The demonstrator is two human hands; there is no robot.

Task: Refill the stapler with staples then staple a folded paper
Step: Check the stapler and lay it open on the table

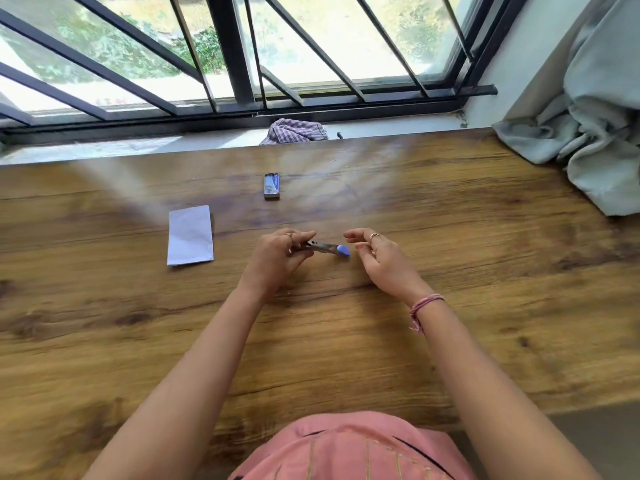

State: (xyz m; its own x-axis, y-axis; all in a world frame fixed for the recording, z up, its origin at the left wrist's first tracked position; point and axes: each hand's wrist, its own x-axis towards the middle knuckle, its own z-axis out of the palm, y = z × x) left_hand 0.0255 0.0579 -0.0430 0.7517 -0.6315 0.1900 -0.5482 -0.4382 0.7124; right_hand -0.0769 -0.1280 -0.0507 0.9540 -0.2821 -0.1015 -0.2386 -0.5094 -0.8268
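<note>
Pinching the stapler (323, 248) in left hand (277, 258), right hand (375, 258) just beside, fingers loosely spread.

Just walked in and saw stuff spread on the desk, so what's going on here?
A person sits at a wooden table by the window. The left hand holds a small stapler with a blue end, just above the tabletop. The right hand hovers beside that end, fingers curled, apparently empty. A folded paper lies to the left, and a small staple box sits further back. Nothing looks stapled yet.
</note>
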